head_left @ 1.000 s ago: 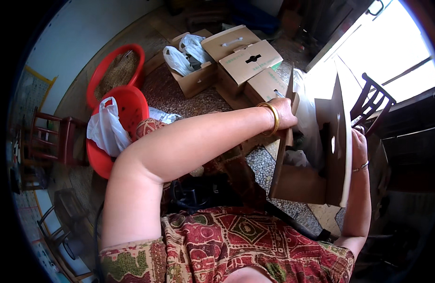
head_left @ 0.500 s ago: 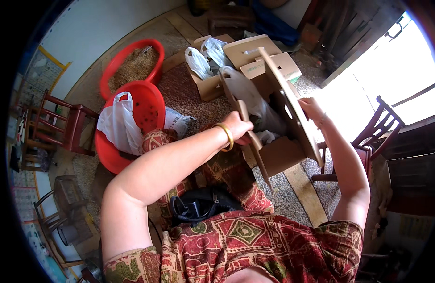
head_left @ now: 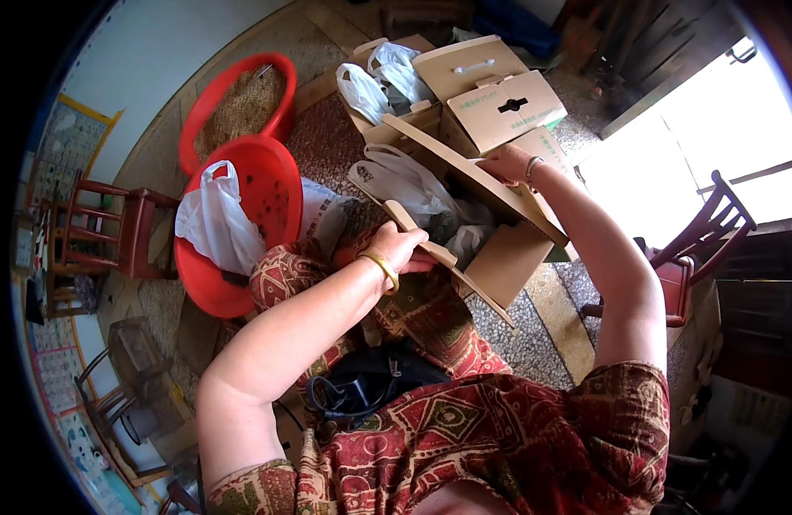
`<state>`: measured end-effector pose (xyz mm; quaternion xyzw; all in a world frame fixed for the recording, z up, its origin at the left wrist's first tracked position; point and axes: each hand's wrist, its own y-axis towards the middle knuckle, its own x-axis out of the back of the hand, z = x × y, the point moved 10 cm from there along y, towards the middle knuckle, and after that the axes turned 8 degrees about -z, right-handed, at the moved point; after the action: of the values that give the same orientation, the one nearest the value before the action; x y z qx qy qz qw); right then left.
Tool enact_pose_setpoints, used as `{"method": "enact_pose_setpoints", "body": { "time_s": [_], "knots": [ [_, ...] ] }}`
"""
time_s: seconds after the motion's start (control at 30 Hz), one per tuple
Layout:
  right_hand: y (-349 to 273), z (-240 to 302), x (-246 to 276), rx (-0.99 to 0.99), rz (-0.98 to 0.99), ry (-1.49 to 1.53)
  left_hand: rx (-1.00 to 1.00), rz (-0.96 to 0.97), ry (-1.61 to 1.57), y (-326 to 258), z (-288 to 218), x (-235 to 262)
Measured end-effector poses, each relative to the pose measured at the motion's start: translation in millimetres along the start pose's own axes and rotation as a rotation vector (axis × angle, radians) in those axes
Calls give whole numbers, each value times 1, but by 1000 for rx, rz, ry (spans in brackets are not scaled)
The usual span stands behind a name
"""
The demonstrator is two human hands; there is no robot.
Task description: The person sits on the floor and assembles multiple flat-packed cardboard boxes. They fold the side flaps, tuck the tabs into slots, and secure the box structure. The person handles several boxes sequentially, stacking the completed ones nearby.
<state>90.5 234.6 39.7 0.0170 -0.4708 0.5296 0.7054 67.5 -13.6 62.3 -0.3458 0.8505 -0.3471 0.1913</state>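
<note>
A cardboard box stands tilted between my knees and the other boxes, its top spread apart. White plastic bags fill its inside. My left hand, with a gold bangle on the wrist, is closed on the near flap at its folded edge. On the far side, my right hand grips the far flap from its outer face; the fingertips are partly hidden. A white handle piece shows beside those fingers.
Behind stand a second cardboard box and an open carton holding white bags. To the left are a red basin with a white bag, another red tub of grain, and a wooden chair. A reddish chair stands right.
The far flap has swung outward and lower, opening the box wider. My right hand moved left and away from me with it. My left hand shifted slightly left and down, tilting the near flap.
</note>
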Motion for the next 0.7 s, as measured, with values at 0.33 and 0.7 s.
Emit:
{"method": "enact_pose_setpoints", "body": {
  "time_s": [0.33, 0.7],
  "knots": [
    [69, 8, -73, 55, 188, -287, 79, 240, 133, 17, -18, -66],
    [95, -3, -51, 560, 3, -968, -1248, -408, 997, 30, -113, 6]
  ]
}}
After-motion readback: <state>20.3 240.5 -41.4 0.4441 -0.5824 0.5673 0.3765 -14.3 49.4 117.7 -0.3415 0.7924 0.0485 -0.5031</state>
